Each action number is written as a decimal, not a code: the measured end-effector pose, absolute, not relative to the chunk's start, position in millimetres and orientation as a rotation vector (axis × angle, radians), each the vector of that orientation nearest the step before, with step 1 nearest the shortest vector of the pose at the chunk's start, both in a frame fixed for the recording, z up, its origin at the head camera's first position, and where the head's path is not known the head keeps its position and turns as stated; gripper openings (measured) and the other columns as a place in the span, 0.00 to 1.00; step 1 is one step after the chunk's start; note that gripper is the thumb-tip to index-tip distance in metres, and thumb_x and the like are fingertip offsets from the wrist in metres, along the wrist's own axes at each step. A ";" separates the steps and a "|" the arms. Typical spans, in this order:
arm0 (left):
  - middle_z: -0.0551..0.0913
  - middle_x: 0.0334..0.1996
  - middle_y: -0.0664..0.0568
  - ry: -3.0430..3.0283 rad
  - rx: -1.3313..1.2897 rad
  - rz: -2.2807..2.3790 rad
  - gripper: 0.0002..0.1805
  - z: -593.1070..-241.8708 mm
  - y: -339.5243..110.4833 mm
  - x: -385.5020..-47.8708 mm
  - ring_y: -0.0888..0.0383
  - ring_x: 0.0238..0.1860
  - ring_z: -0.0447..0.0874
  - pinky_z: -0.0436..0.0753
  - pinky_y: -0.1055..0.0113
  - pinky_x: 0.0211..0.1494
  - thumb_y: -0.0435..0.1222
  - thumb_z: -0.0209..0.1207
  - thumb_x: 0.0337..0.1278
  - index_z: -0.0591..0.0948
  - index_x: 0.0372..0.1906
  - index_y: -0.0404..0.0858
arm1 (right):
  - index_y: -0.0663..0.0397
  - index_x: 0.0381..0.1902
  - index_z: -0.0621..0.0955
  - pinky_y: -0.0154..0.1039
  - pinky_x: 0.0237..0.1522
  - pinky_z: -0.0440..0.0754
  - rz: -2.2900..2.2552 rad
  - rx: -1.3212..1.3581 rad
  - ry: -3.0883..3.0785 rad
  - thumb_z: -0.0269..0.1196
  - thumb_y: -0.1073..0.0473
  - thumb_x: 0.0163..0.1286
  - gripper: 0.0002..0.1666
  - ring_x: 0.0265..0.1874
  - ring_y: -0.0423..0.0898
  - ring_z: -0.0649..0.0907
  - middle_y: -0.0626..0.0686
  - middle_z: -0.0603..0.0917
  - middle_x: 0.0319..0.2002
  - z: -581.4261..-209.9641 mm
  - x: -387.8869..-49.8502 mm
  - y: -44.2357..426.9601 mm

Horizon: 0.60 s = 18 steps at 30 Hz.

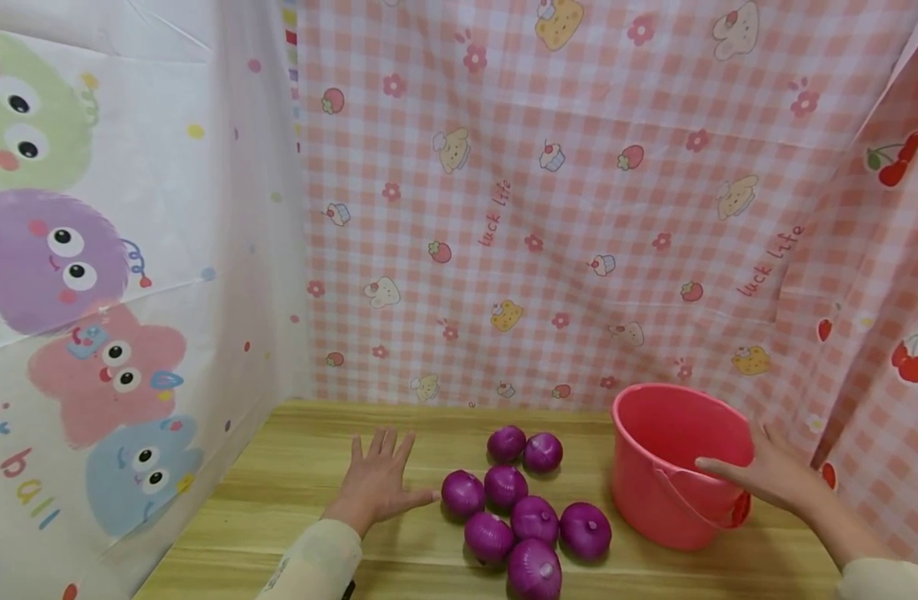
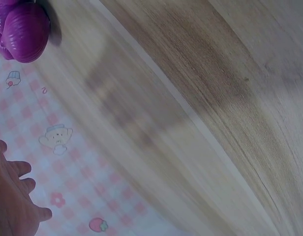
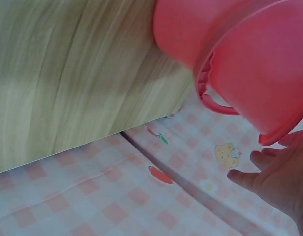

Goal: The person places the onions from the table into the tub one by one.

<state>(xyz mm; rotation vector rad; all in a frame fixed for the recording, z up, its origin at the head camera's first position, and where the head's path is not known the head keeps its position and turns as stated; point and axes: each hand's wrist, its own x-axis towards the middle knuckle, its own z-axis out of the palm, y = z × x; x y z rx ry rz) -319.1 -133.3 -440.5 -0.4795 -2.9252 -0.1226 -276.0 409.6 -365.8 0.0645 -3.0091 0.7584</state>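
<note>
Several purple onions (image 1: 534, 521) lie in a loose cluster on the wooden table; a few also show in the corner of the left wrist view, one onion (image 2: 26, 33) in front. To their left, my left hand (image 1: 376, 487) has its fingers spread, its thumb tip beside the leftmost onion (image 1: 462, 493). A pink-red bucket (image 1: 661, 508) stands upright right of the onions, its handle hanging down in front. My right hand (image 1: 774, 471) is at the bucket's right rim, thumb extended across the opening and fingers on the outer side. Whether it touches the rim I cannot tell.
The wooden table (image 1: 279, 467) ends at a pink checked curtain (image 1: 504, 275) behind. A white cloth with cartoon figures (image 1: 241, 250) hangs along the left side. Checked cloth with cherries (image 1: 879, 333) hangs close behind my right hand.
</note>
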 end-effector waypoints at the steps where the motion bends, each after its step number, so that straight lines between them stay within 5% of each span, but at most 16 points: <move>1: 0.59 0.73 0.34 -2.927 -0.481 -0.127 0.57 -441.1 -132.7 -319.6 0.37 0.75 0.52 0.45 0.30 0.71 0.74 0.54 0.49 0.61 0.76 0.39 | 0.72 0.75 0.42 0.69 0.43 0.79 0.806 0.082 -2.997 0.60 0.31 0.66 0.65 0.61 0.78 0.61 0.80 0.54 0.68 -366.8 -275.5 410.1; 6: 0.58 0.74 0.34 -2.942 -0.482 -0.133 0.57 -443.8 -129.5 -321.4 0.38 0.75 0.50 0.44 0.30 0.71 0.75 0.53 0.49 0.61 0.76 0.40 | 0.66 0.74 0.54 0.49 0.40 0.86 0.977 0.186 -2.913 0.65 0.39 0.66 0.54 0.52 0.61 0.78 0.69 0.74 0.60 -371.5 -274.7 412.7; 10: 0.58 0.74 0.34 -2.951 -0.489 -0.166 0.58 -444.3 -126.4 -320.9 0.37 0.75 0.50 0.44 0.31 0.72 0.75 0.52 0.49 0.61 0.76 0.39 | 0.65 0.74 0.55 0.42 0.43 0.84 1.120 0.208 -2.905 0.65 0.43 0.68 0.51 0.52 0.55 0.80 0.66 0.75 0.61 -370.1 -272.6 416.8; 18: 0.58 0.73 0.33 -2.966 -0.492 -0.343 0.59 -447.9 -119.6 -319.3 0.37 0.75 0.52 0.44 0.32 0.72 0.74 0.54 0.49 0.61 0.76 0.38 | 0.77 0.73 0.36 0.60 0.51 0.78 1.129 0.068 -3.037 0.61 0.38 0.69 0.65 0.60 0.71 0.69 0.79 0.59 0.66 -364.3 -267.1 422.1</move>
